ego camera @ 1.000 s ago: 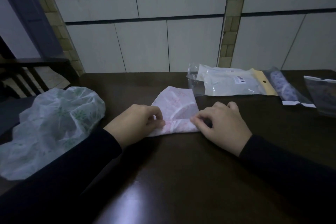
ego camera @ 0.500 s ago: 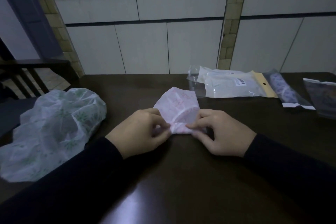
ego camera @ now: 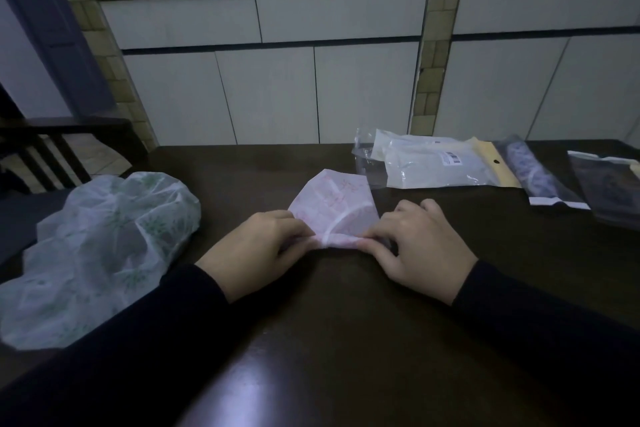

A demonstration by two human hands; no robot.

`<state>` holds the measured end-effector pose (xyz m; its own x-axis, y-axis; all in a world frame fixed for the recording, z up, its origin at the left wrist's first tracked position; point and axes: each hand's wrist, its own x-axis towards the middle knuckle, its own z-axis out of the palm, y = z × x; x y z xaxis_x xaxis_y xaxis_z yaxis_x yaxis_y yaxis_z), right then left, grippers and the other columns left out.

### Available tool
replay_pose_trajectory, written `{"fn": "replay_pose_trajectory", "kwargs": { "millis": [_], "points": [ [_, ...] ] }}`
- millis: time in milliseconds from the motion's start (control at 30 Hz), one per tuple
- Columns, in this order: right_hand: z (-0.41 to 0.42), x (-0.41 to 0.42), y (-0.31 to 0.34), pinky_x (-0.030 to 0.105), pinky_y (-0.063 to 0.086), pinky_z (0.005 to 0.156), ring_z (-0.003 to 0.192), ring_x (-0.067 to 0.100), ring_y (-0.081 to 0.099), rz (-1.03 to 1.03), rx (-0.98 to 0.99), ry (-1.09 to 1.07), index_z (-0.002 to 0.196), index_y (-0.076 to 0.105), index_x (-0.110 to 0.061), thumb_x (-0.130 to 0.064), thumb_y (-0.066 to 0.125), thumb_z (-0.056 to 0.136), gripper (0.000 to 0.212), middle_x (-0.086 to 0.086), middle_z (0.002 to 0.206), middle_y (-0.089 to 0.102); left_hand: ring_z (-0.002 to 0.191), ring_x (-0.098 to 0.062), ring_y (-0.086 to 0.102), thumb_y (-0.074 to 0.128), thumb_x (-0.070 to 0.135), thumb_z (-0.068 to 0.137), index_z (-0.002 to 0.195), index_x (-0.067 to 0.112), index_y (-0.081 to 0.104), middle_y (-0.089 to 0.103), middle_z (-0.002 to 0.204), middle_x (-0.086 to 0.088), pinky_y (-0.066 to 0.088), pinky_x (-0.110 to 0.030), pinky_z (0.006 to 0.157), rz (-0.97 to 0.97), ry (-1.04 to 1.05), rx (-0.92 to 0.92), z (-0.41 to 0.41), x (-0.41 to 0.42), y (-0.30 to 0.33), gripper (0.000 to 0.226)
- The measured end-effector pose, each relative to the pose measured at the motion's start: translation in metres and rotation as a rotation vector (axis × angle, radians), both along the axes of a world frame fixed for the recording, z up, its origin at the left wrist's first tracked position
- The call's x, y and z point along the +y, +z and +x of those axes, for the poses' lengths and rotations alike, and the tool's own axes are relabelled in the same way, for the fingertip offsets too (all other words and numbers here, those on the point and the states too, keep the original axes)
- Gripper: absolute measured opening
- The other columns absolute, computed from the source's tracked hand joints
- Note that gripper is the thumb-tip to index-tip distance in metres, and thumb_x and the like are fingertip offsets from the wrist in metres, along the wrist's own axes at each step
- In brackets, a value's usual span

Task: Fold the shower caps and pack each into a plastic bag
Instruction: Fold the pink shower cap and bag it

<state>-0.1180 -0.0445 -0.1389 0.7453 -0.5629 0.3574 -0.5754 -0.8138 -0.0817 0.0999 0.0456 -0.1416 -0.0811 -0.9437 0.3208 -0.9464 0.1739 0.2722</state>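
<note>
Table (ego camera: 329, 340): dark wood, under both your forearms.
Left hand (ego camera: 256, 250): fingers curled, pinching the near left end of the pink cap (ego camera: 334, 210).
Right hand (ego camera: 420, 248): fingertips pinching the near right end of the same fold.
Pink cap: folded, flat, spreading away beyond your grip.
Green cap (ego camera: 100, 250): unfolded heap, well left of your left hand.
Bags (ego camera: 436, 166): several, beyond your right hand, apart from it.
</note>
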Motion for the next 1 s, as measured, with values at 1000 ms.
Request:
{"fn": "replay_pose_trajectory", "kwargs": {
  "millis": [1000],
  "points": [
    [-0.003,-0.013,-0.011,0.011,0.034,0.091,0.108,0.003,0.053,0.144,-0.061,0.157,0.127,0.061,-0.027,-0.047,0.059,0.088,0.043,-0.011,0.118,0.064,0.079,-0.011,0.058,0.063,0.043,0.086,0.096,0.019,0.073,0.059,0.087,0.004,0.052,-0.032,0.071,-0.060,-0.058,-0.019,-0.016,-0.004,-0.007,0.028]
  ]
}}
